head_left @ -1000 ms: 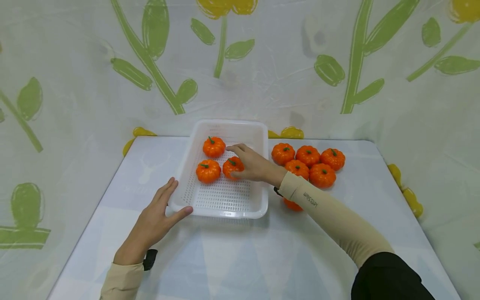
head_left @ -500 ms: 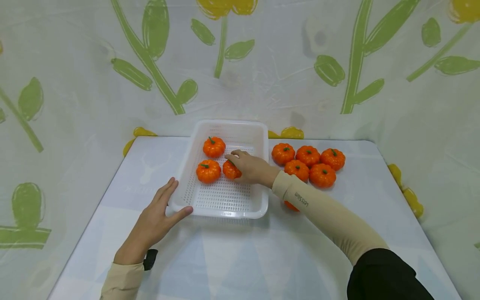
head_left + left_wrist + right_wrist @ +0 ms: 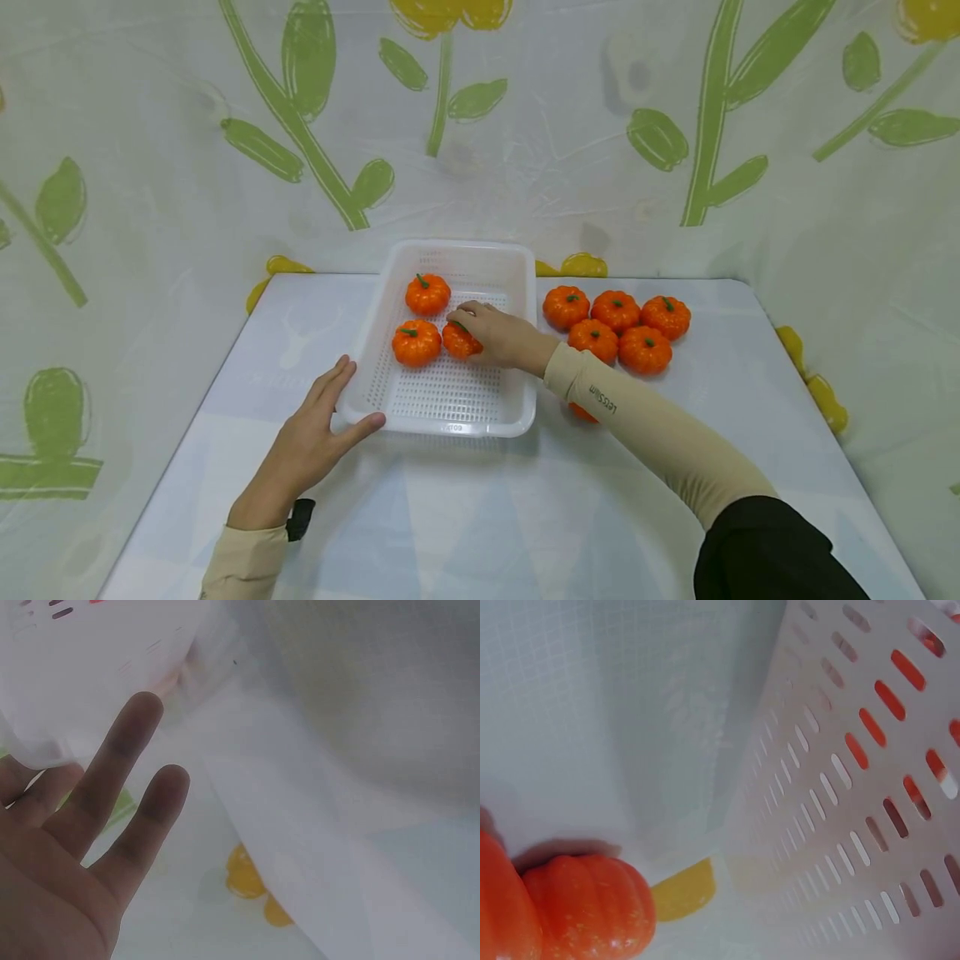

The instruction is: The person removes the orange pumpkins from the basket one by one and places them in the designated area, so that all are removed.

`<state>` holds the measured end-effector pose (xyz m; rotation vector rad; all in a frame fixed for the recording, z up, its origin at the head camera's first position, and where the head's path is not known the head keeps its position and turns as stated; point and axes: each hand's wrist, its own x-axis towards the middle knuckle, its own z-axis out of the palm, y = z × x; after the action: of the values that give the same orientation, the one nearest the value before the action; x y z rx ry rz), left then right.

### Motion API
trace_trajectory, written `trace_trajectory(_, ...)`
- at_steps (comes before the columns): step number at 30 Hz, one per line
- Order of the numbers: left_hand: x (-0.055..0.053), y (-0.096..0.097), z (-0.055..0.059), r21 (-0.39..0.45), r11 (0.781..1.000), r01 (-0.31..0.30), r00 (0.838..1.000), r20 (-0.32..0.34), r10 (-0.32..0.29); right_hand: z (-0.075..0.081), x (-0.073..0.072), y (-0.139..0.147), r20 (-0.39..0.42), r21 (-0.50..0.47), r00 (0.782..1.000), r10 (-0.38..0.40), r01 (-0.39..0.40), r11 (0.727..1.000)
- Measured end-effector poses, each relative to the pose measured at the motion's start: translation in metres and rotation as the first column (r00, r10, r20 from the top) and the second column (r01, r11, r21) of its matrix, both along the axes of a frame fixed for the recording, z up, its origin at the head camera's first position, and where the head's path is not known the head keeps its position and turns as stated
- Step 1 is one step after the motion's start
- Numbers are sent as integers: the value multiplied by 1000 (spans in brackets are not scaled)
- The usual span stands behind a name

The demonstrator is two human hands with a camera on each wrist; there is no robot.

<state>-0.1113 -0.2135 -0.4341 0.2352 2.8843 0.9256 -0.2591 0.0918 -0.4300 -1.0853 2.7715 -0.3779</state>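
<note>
- Since a second earlier, the right hand (image 3: pixel 504 335) has brought its raised forefinger down over the held pumpkin (image 3: pixel 459 341), which now sits slightly further left.
- Its fingers curl around the held pumpkin, inside the white basket (image 3: pixel 442 404) at the centre of the frame.
- Two other pumpkins (image 3: pixel 416 342) lie in the basket, one just left of the held pumpkin, one to its upper left.
- Left of centre, the left hand (image 3: pixel 311 437) is spread wide and grasps nothing; its thumb rests at the basket's lower-left rim.
- Five pumpkins (image 3: pixel 645 351) cluster right of the basket; a sixth pumpkin (image 3: pixel 582 412) is partly hidden by the right sleeve (image 3: pixel 645 425).
</note>
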Motion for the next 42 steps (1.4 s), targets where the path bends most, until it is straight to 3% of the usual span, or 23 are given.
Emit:
trace_trajectory(10,1,1,0,-15,1000,-10,1000,8,10,-1,4,1,-143,-104,990,11,-26,994)
trace_trajectory(21,-2,2,-1,-18,1000,-3,1000,4,3,6,4,9,-223,-225,972,-68,16,974)
trace_trajectory(28,-1,2,0,-16,1000,0,1000,3,0,19,8,16,-215,-272,969,-120,59,961)
trace_trajectory(42,-1,-1,-1,-6,1000,7,1000,-1,-7,41,28,55,-200,-427,958,-207,105,898)
